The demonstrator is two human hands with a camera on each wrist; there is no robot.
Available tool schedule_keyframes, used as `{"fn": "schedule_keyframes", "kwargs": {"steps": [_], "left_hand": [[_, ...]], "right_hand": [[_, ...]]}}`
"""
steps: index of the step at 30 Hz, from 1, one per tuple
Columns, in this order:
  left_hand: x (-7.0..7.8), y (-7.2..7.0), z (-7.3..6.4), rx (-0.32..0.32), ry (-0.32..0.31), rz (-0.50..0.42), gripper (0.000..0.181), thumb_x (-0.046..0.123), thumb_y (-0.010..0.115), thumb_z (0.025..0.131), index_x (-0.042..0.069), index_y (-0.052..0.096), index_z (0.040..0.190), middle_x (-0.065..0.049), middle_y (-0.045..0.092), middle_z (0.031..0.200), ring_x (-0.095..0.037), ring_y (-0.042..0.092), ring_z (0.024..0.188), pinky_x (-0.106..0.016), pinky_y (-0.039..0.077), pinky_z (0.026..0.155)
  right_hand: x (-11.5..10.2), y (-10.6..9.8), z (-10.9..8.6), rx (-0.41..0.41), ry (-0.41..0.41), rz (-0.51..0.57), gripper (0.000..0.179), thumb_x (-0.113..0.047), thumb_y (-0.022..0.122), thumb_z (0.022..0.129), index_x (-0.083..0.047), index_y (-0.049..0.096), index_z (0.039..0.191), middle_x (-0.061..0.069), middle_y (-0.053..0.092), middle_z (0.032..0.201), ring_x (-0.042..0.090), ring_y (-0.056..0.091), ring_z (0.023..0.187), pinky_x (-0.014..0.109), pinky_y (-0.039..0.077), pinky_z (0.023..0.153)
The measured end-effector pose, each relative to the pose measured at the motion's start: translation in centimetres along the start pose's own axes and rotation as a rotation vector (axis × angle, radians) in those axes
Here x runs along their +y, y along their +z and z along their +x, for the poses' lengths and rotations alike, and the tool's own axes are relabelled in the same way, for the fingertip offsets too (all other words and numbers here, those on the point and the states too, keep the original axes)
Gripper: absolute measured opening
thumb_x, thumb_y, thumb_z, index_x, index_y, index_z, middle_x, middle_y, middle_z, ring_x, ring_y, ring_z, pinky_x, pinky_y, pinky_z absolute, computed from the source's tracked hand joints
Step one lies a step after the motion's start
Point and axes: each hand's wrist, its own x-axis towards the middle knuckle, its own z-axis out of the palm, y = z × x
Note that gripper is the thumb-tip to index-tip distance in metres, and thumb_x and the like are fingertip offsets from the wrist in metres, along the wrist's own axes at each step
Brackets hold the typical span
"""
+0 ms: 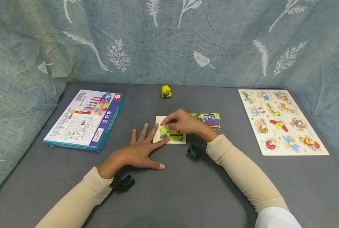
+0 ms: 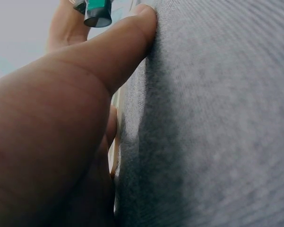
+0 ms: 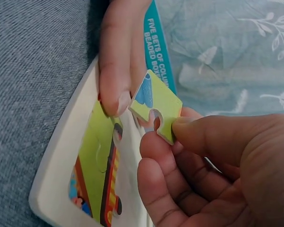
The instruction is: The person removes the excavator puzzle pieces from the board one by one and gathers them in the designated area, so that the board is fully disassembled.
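My left hand (image 1: 142, 153) lies spread on the grey table, fingertips at the left side of a small wooden puzzle board (image 1: 178, 142), one finger reaching over its lower part. Above the board, my right hand (image 1: 183, 122) pinches a puzzle piece between thumb and fingers. In the right wrist view this jigsaw piece (image 3: 166, 101) is lime green with a blue patch and a round notch, tilted up off the board. Joined green pieces (image 3: 90, 146) with a red and yellow strip lie inside the frame. The left wrist view shows mostly my left thumb (image 2: 118, 47) against the cloth.
More loose puzzle pieces (image 1: 212, 117) lie right of the board, partly behind my right hand. A teal and white box (image 1: 84, 120) is at left, a wooden insect puzzle (image 1: 283, 122) at right. A small yellow toy (image 1: 166, 91) stands at the back before a patterned curtain (image 1: 169, 44).
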Motion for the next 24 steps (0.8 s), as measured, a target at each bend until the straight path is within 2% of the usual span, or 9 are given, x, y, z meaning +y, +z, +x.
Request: {"fn": "schedule_keyframes", "kwargs": {"steps": [2, 5, 12, 19, 24], "left_hand": [[0.0, -0.1, 0.0, -0.001, -0.002, 0.0, 0.093, 0.071, 0.061, 0.081, 0.032, 0.022, 0.156, -0.011, -0.02, 0.16, -0.042, -0.027, 0.139, -0.07, -0.017, 0.099], [0.0, -0.1, 0.0, -0.002, -0.001, -0.001, 0.093, 0.07, 0.062, 0.081, 0.032, 0.022, 0.156, -0.011, -0.019, 0.16, -0.042, -0.027, 0.139, -0.071, -0.017, 0.099], [0.0, 0.0, 0.0, -0.001, 0.002, 0.001, 0.093, 0.071, 0.061, 0.081, 0.033, 0.021, 0.156, -0.01, -0.021, 0.159, -0.041, -0.028, 0.138, -0.07, -0.017, 0.099], [-0.1, 0.1, 0.1, -0.005, -0.005, 0.007, 0.094, 0.073, 0.06, 0.08, 0.033, 0.02, 0.156, -0.01, -0.023, 0.159, -0.04, -0.03, 0.138, -0.069, -0.018, 0.099], [-0.1, 0.1, 0.1, 0.001, 0.0, 0.007, 0.094, 0.071, 0.061, 0.08, 0.032, 0.022, 0.156, -0.011, -0.022, 0.159, -0.042, -0.029, 0.138, -0.07, -0.018, 0.099]], "right_hand": [[0.1, 0.0, -0.1, -0.007, -0.008, 0.004, 0.02, 0.001, 0.057, 0.095, 0.004, 0.071, 0.11, 0.008, 0.071, 0.096, 0.007, 0.047, 0.059, 0.024, 0.042, 0.06], [0.1, -0.1, -0.2, -0.014, 0.004, -0.003, 0.02, 0.0, 0.058, 0.095, 0.003, 0.071, 0.11, 0.008, 0.071, 0.099, 0.008, 0.05, 0.063, 0.024, 0.044, 0.063], [0.2, -0.6, -0.7, -0.012, 0.016, -0.012, 0.021, 0.0, 0.056, 0.095, 0.003, 0.071, 0.11, 0.007, 0.071, 0.095, 0.009, 0.041, 0.052, 0.026, 0.039, 0.055], [0.6, -1.2, -1.4, -0.017, -0.007, -0.041, 0.02, 0.002, 0.058, 0.095, 0.004, 0.071, 0.109, 0.009, 0.071, 0.098, 0.009, 0.058, 0.072, 0.026, 0.048, 0.068], [0.9, -1.8, -1.9, -0.026, 0.004, -0.02, 0.02, 0.002, 0.057, 0.094, 0.004, 0.071, 0.109, 0.009, 0.071, 0.097, 0.015, 0.062, 0.079, 0.029, 0.049, 0.072]]}}
